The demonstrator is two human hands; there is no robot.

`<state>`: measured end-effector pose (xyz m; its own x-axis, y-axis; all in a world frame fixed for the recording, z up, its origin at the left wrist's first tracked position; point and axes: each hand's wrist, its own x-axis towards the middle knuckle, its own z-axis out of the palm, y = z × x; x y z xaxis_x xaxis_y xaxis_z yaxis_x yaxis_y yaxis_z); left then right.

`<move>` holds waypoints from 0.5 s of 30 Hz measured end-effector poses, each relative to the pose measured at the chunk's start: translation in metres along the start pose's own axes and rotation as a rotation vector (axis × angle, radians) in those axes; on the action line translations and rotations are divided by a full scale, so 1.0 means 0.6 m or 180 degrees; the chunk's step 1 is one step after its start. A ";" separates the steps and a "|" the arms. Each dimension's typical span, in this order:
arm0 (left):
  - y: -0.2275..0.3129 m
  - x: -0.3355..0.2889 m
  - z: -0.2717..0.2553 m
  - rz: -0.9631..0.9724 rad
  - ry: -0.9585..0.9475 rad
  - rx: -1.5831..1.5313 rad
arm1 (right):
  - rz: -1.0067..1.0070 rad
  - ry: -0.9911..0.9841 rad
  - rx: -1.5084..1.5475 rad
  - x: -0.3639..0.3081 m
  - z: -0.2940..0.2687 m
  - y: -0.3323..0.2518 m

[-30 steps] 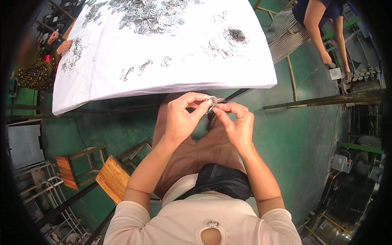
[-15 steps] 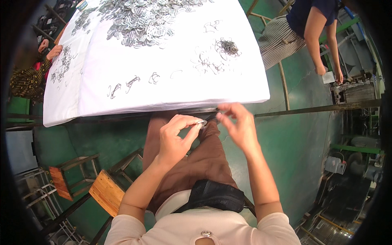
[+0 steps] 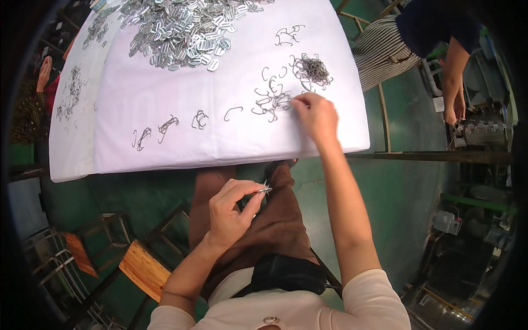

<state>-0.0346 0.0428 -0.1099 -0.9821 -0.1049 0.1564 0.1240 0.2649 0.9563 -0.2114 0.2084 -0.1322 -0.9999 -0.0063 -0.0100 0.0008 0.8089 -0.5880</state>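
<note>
Over my lap, my left hand (image 3: 234,209) pinches a small silvery metal buckle (image 3: 265,190) between thumb and forefinger; a thin point sticks up from it. My right hand (image 3: 318,116) reaches over the white-covered table (image 3: 165,146), thumb and fingertips closed together at the edge of a loose scatter of dark wire hooks (image 3: 267,104). Whether a hook is between those fingertips is too small and blurred to tell. Just beyond them lies a dense heap of hooks (image 3: 313,70). A single hook (image 3: 233,113) and small hook clusters (image 3: 168,127) lie to the left.
A large pile of flat slotted metal buckles (image 3: 181,33) covers the far part of the table. Another person's hand (image 3: 45,72) is at the left edge; a second person (image 3: 454,82) works at the right. A wooden stool (image 3: 144,267) stands at lower left.
My right hand has moved from over my lap, beside the left, forward onto the table at the scattered hooks. My left hand has lowered slightly, still holding the buckle.
</note>
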 end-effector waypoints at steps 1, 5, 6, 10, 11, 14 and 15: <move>-0.002 0.005 0.001 0.0068 -0.0026 0.0047 | -0.0004 0.0097 -0.0284 0.007 -0.011 0.016; -0.005 0.012 -0.002 0.0165 -0.0126 0.0145 | -0.0173 0.0350 -0.0405 0.041 -0.030 0.043; -0.006 0.013 -0.002 0.0157 -0.0135 0.0140 | -0.0269 0.0375 -0.0388 0.050 -0.029 0.047; -0.007 0.010 -0.001 0.0196 -0.0188 0.0056 | -0.0542 0.0176 -0.0519 0.062 -0.010 0.038; -0.008 0.009 -0.001 0.0159 -0.0198 0.0038 | -0.0632 0.0038 -0.0391 0.059 -0.010 0.031; -0.011 0.006 -0.003 0.0284 -0.0190 0.0073 | -0.0847 -0.0215 -0.0142 0.047 -0.009 0.007; -0.012 0.005 -0.004 0.0274 -0.0181 0.0074 | -0.0955 -0.0287 -0.0014 0.042 -0.008 0.003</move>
<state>-0.0380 0.0385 -0.1157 -0.9745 -0.0264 0.2229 0.2056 0.2929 0.9338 -0.2368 0.2123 -0.1296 -0.9505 -0.2970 0.0916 -0.2943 0.7656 -0.5720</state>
